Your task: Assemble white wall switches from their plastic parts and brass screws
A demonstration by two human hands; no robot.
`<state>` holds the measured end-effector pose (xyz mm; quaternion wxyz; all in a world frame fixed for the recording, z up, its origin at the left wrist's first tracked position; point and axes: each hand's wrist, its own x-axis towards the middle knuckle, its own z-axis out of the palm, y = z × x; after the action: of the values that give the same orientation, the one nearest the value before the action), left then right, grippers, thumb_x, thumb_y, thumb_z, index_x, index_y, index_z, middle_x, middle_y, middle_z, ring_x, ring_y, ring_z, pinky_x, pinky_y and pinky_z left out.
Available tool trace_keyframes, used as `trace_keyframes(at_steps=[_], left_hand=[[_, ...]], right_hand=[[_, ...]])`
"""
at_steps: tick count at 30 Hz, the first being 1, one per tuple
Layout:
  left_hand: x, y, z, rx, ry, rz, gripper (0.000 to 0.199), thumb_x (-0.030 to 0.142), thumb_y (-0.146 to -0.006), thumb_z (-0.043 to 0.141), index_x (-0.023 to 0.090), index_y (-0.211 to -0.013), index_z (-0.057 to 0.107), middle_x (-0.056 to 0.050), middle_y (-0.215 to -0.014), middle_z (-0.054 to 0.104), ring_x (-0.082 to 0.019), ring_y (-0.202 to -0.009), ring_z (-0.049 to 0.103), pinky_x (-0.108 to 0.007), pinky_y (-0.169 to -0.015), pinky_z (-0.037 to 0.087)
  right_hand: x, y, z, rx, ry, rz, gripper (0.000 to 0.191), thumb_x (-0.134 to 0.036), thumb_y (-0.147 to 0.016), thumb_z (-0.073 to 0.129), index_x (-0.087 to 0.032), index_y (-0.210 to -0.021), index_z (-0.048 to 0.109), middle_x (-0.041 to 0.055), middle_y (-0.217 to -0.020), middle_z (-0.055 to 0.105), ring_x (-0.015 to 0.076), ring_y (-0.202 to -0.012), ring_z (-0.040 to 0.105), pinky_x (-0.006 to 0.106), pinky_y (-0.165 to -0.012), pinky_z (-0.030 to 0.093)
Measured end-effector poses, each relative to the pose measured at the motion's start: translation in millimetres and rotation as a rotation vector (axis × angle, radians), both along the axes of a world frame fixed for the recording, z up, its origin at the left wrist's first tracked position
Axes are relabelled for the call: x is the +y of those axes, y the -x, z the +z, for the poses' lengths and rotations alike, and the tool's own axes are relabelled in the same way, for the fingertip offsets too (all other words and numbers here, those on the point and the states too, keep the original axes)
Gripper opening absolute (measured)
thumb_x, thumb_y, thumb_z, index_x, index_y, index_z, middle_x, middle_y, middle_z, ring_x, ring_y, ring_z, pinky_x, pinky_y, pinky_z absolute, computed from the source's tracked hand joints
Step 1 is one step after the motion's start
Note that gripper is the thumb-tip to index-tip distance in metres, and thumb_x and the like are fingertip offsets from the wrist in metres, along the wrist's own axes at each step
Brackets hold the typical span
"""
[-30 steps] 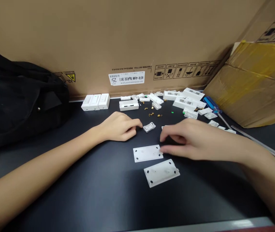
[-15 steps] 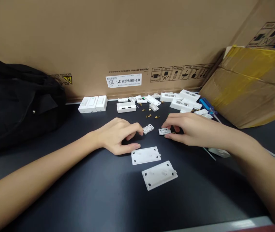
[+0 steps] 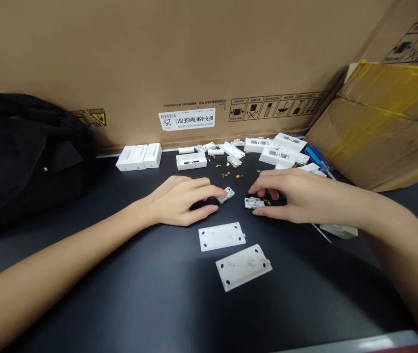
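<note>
Left hand point(image 3: 184, 201) is resting low over the counter point(image 3: 138, 294), fingers loosely spread, index tip lying over a small white frame point(image 3: 228, 195); the thumb is standing apart from it, so it isn't pinching. Right hand point(image 3: 285, 196) is arching over a second piece, a white insert point(image 3: 254, 203); thumb and index are standing partly open, the insert sitting between them, thumb at its near edge. Can't tell if those fingers are gripping it. Frame and insert are both lying mid-counter, near each other, with a gap between.

Closer to the wearer, a white plate point(image 3: 222, 237) is lying flat and a tilted plate point(image 3: 243, 267) is lying just beyond its near edge, askew. Brass bits point(image 3: 226, 175) are lying scattered behind the hands. Farther back, three white switches point(image 3: 139, 157) are sitting side by side, an open housing point(image 3: 191, 161) is sitting to their right, and stacked housings point(image 3: 277, 156) are piling up farther right. A blue-handled screwdriver point(image 3: 317, 158) is lying beside that pile, near a taped carton point(image 3: 381, 127). A black bag point(image 3: 28, 166) is slumping at left; a big cardboard box point(image 3: 157, 59) is standing behind everything.
</note>
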<state>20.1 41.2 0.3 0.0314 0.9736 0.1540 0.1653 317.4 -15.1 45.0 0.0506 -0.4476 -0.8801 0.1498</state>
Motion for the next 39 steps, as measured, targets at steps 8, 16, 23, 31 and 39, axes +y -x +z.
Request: trace_keyframes(at_steps=[8,16,23,31,39], left_hand=[[1,-1,-2.3,0.006,0.021,0.058,0.032,0.051,-0.101,0.056,0.023,-0.111,0.068,-0.002,-0.110,0.070,-0.014,-0.079,0.067,-0.026,-0.065,0.045],[3,-1,-4.5,-0.051,0.098,0.074,0.019,0.038,-0.100,0.059,0.021,-0.102,0.067,-0.003,-0.113,0.071,-0.010,-0.075,0.064,-0.021,-0.063,0.047],[4,0,-6.0,-0.124,0.093,-0.008,0.012,0.031,-0.099,0.062,0.020,-0.101,0.066,0.000,-0.103,0.074,-0.007,-0.062,0.056,-0.020,-0.059,0.045],[1,1,-7.7,-0.272,0.014,-0.082,0.017,0.033,-0.095,0.071,0.019,-0.100,0.062,-0.001,-0.104,0.075,-0.005,-0.057,0.051,-0.020,-0.055,0.043],[3,0,-10.9,-0.294,0.013,-0.082,0.014,0.023,-0.094,0.070,0.020,-0.104,0.061,-0.001,-0.108,0.075,-0.004,-0.057,0.050,-0.019,-0.055,0.043]], right_hand=[[-2,11,-4.4,0.026,-0.137,0.021,0.034,-0.047,-0.100,0.056,-0.021,-0.115,0.071,0.0072,-0.105,0.071,0.0191,-0.084,0.067,0.031,-0.073,0.047],[0,15,-3.0,0.006,-0.255,-0.040,0.032,-0.040,-0.099,0.055,-0.017,-0.111,0.073,0.0115,-0.104,0.072,0.0247,-0.089,0.066,0.037,-0.079,0.049],[26,16,-21.1,-0.002,-0.318,-0.145,0.032,-0.031,-0.100,0.051,-0.015,-0.112,0.075,0.0137,-0.108,0.073,0.0288,-0.101,0.067,0.041,-0.088,0.050],[31,20,-22.2,-0.032,-0.210,-0.136,0.023,-0.024,-0.094,0.054,-0.017,-0.095,0.075,0.0102,-0.099,0.072,0.0228,-0.087,0.066,0.034,-0.077,0.046],[27,21,-18.4,0.008,-0.203,-0.198,0.012,-0.018,-0.086,0.056,-0.019,-0.091,0.067,0.0042,-0.082,0.069,0.0191,-0.070,0.060,0.030,-0.065,0.041]])
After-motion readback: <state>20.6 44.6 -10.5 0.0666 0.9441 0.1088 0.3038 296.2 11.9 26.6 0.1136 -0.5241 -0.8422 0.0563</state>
